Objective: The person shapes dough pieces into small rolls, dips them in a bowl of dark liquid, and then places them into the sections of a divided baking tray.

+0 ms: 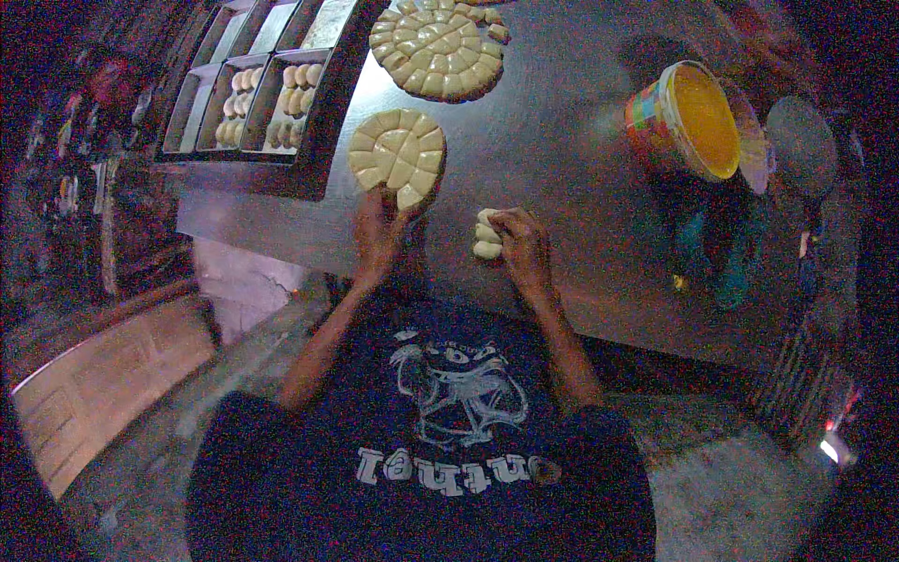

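Observation:
A round, flat slab of pale dough (393, 150), scored into wedges and outer blocks, lies on the metal table in front of me. My left hand (376, 234) is at its near edge, fingers bent against a block of dough there; what lies under the fingertips is partly hidden. To the right, small dough pieces (487, 250) sit in a short row on the tabletop. The curled fingers of my right hand (524, 245) grip the row's right side. Farther off lies a larger scored dough round (438, 51), with loose cut pieces at its far right edge.
At the far left stands a set of joined rectangular baking pans (318, 103); two compartments hold rows of dough pieces (298, 101). A colourful bucket (653, 120) with yellow contents leans at the right. The metal table's (581, 206) near edge runs in front of my body.

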A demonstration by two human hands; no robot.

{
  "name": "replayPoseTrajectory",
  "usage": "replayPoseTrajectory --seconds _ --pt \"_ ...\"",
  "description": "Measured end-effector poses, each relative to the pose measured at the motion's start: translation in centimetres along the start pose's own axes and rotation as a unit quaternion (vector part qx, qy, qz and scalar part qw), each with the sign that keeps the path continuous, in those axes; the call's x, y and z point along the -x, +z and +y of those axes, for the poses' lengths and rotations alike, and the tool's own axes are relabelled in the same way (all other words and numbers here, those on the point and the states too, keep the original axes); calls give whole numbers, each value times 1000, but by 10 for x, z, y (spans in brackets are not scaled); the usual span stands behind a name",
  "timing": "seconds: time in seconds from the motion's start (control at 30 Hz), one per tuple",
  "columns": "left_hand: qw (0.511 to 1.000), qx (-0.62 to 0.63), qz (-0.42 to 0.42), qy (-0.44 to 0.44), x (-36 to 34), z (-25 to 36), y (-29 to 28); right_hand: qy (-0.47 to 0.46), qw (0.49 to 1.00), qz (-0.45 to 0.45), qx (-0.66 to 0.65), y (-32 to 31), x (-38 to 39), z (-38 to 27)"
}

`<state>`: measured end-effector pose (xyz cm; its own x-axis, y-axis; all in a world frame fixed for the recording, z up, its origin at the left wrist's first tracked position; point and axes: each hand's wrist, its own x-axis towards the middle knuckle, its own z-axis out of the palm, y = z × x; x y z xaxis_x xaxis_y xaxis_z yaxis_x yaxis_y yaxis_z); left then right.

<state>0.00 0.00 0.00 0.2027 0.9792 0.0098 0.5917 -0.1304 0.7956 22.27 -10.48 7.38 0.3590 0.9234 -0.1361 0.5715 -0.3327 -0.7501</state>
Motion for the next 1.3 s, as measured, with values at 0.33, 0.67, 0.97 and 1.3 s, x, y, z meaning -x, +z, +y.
replayPoseTrajectory --seconds 0.33,0.67,0.97,1.3 --pt "952 207 -163 -154 21 -23 -39 120 976 -58 -170 82 -5 -25" --pt "933 188 -148 -268 20 21 -57 290 840 -142 -436 106 15 -30" --pt "900 249 -259 -247 -28 9 1 254 863 -222 -377 51 55 -55" --pt "769 487 -289 -295 32 73 -42 77 986 -27 -142 -20 60 -129"
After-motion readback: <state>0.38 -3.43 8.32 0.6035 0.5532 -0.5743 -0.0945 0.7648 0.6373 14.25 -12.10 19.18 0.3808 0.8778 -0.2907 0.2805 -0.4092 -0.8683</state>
